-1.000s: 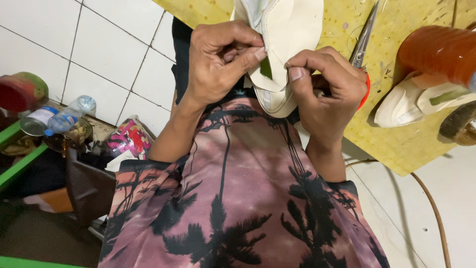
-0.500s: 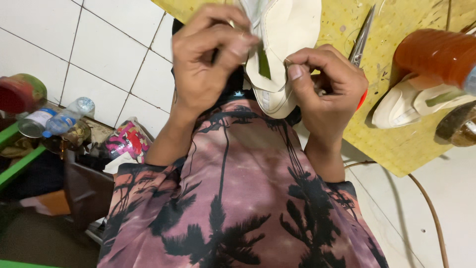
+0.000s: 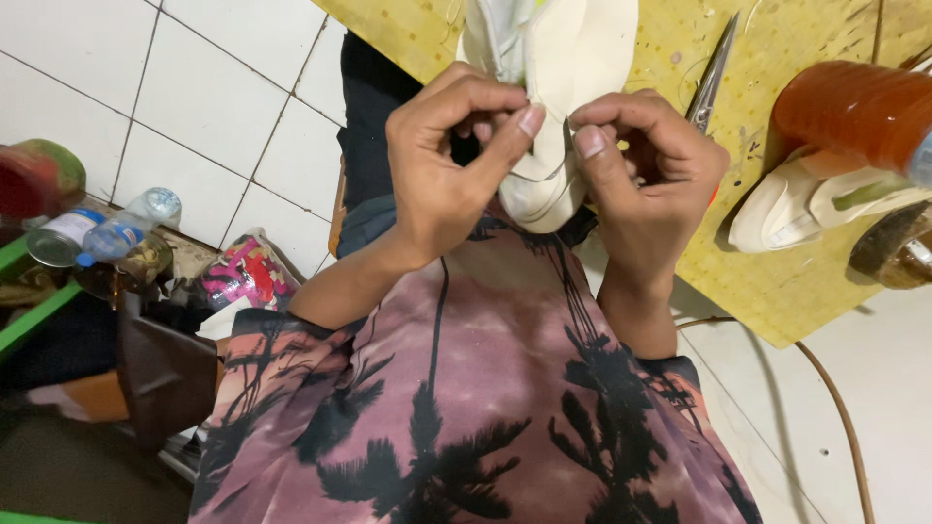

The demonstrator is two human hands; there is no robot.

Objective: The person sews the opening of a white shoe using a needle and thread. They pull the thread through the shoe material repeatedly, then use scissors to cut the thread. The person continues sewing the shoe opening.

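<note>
Whereas the left hand (image 3: 451,165) earlier splayed wider, its fingers now pinch the white shoe (image 3: 558,87) at upper centre. Right hand (image 3: 646,165) curls, pinching likewise.

The white shoe (image 3: 568,58) runs off the top edge, and its heel end sits hidden behind both hands' fingers (image 3: 505,131). The orange bottle (image 3: 854,112) gets cropped at the right edge, blurry too. Whatever's pinched between the fingers is too small to tell.
</note>
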